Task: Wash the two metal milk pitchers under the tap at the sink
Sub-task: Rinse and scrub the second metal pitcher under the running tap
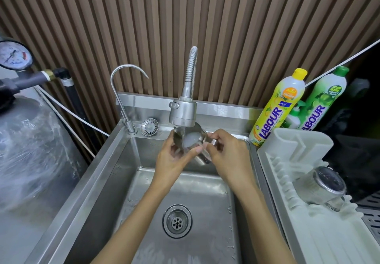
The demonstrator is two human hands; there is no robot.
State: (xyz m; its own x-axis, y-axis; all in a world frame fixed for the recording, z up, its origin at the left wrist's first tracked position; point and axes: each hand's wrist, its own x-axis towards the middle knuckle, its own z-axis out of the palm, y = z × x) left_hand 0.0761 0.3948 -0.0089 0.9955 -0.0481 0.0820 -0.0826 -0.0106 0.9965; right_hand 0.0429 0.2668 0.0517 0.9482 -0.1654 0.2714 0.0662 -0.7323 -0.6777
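Note:
A small metal milk pitcher (190, 140) is held right under the spray head of the flexible tap (182, 111), above the steel sink (123, 181). Milky water fills it. My left hand (174, 159) grips its left side and rim with the thumb across the front. My right hand (224, 152) pinches its handle on the right. A second metal pitcher (327, 187) lies upside down on the white drying rack (308, 222) at the right.
A thin gooseneck tap (121, 91) and a loose strainer (149, 127) stand at the sink's back left corner. The drain (177, 221) is in the basin floor. Two dish soap bottles (279, 107) stand behind the rack. A tank with a pressure gauge (15, 55) is at the left.

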